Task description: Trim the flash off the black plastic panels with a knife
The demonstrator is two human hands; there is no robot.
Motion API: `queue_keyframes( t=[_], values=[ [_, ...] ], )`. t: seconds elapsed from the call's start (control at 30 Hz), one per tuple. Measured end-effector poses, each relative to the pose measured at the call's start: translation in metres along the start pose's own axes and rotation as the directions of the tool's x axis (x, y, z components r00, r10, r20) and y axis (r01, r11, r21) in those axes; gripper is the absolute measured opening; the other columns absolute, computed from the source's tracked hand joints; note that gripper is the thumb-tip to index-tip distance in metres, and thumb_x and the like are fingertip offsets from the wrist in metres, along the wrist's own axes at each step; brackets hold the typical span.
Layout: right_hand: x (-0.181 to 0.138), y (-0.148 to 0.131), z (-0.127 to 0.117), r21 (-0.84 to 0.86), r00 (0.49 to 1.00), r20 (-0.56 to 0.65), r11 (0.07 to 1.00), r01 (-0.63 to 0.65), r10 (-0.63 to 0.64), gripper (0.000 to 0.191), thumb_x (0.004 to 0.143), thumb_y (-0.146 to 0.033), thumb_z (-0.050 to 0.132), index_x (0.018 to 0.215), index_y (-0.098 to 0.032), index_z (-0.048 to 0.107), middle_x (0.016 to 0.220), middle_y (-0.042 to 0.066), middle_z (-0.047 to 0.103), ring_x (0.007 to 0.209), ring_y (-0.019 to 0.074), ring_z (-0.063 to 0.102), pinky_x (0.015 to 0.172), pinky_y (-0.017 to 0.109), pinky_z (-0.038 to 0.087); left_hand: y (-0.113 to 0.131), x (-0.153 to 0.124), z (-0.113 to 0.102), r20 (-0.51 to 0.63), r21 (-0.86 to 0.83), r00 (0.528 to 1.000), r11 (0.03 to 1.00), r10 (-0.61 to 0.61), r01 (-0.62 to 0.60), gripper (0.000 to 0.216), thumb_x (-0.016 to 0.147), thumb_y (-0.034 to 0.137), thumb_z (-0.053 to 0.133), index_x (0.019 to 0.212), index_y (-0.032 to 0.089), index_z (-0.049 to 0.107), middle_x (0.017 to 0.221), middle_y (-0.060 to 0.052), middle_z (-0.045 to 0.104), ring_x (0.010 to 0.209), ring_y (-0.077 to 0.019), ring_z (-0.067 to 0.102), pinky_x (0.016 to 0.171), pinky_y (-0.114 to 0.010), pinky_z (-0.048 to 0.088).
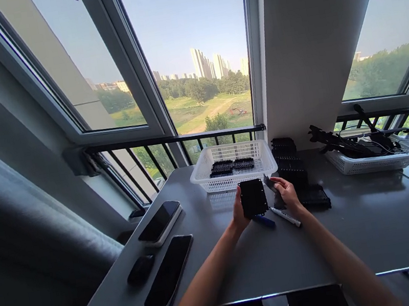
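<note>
Just on the near side of the white basket [215, 185], the left hand [239, 211] holds a black panel [253, 197] by its left edge, long axis running toward the basket, while the right hand [287, 192], near the basket's right corner, pinches a small dark piece [269, 182] just beside the panel, both forearms [211, 261] angling inward.

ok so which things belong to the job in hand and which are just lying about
Likely the job:
black panel in the left hand
thin dark piece in the right hand
black parts in the white basket
black stacks beside it
maybe white marker

Seemingly lying about:
near phone
far phone
mouse-like black thing
cluttered basket to the right
</note>
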State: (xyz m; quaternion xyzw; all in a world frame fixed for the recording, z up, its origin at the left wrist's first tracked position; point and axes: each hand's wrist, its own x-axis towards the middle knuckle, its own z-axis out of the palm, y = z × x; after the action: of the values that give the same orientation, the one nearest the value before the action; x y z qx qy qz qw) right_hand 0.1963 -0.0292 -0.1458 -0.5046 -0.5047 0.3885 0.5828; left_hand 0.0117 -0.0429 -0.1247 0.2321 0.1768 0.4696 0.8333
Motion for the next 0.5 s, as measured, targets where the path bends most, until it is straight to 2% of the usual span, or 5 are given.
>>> queue_keyframes(
  t=[0.17, 0.27, 0.37, 0.43, 0.5],
  values=[
    [-0.011, 0.009, 0.008, 0.028, 0.998, 0.023, 0.998, 0.049, -0.050, 0.050, 0.076, -0.039, 0.055, 0.117, -0.013, 0.066, 0.079, 0.002, 0.069, 0.061, 0.0120, 0.054, 0.056, 0.023, 0.043, -0.012, -0.003, -0.012, 0.006, 0.060, 1.000, 0.998, -0.009, 0.008, 0.061, 0.093, 0.054, 0.039, 0.128, 0.008, 0.056, 0.100, -0.017, 0.073, 0.088, -0.0277, 0.071, 0.084, -0.040, 0.054],
    [-0.019, 0.012, 0.013, 0.056, 0.997, 0.043, 0.996, 0.066, -0.069, 0.054, 0.076, -0.038, 0.057, 0.125, -0.015, 0.062, 0.095, 0.005, 0.071, 0.082, 0.0178, 0.063, 0.071, 0.027, 0.050, -0.012, -0.005, -0.015, -0.002, 0.016, 1.000, 1.000, -0.022, 0.022, 0.064, 0.092, 0.055, 0.040, 0.132, 0.007, 0.053, 0.103, -0.018, 0.072, 0.095, -0.0305, 0.070, 0.090, -0.044, 0.052],
    [-0.027, 0.012, 0.017, 0.094, 0.989, 0.060, 0.987, 0.129, -0.135, 0.053, 0.078, -0.037, 0.056, 0.127, -0.017, 0.061, 0.117, 0.007, 0.067, 0.107, 0.0219, 0.060, 0.089, 0.032, 0.049, -0.011, -0.005, -0.015, -0.006, -0.019, 1.000, 0.999, -0.030, 0.030, 0.063, 0.093, 0.053, 0.040, 0.137, 0.009, 0.048, 0.111, -0.018, 0.070, 0.104, -0.0322, 0.067, 0.095, -0.048, 0.048],
    [-0.030, 0.012, 0.019, 0.085, 0.979, 0.068, 0.979, 0.184, -0.190, 0.052, 0.081, -0.038, 0.054, 0.128, -0.017, 0.060, 0.119, 0.007, 0.065, 0.109, 0.0221, 0.059, 0.091, 0.033, 0.048, -0.011, -0.005, -0.015, -0.013, -0.021, 1.000, 1.000, -0.018, 0.018, 0.063, 0.093, 0.052, 0.039, 0.138, 0.009, 0.047, 0.114, -0.018, 0.069, 0.107, -0.0322, 0.065, 0.097, -0.048, 0.047],
    [-0.033, 0.011, 0.019, 0.012, 0.970, 0.077, 0.973, 0.231, -0.231, 0.050, 0.084, -0.038, 0.051, 0.130, -0.017, 0.059, 0.116, 0.007, 0.064, 0.102, 0.0210, 0.060, 0.087, 0.032, 0.049, -0.010, -0.006, -0.016, -0.025, -0.011, 1.000, 1.000, -0.001, 0.001, 0.063, 0.094, 0.051, 0.039, 0.139, 0.008, 0.046, 0.114, -0.018, 0.069, 0.107, -0.0319, 0.065, 0.098, -0.048, 0.047]
  ],
)
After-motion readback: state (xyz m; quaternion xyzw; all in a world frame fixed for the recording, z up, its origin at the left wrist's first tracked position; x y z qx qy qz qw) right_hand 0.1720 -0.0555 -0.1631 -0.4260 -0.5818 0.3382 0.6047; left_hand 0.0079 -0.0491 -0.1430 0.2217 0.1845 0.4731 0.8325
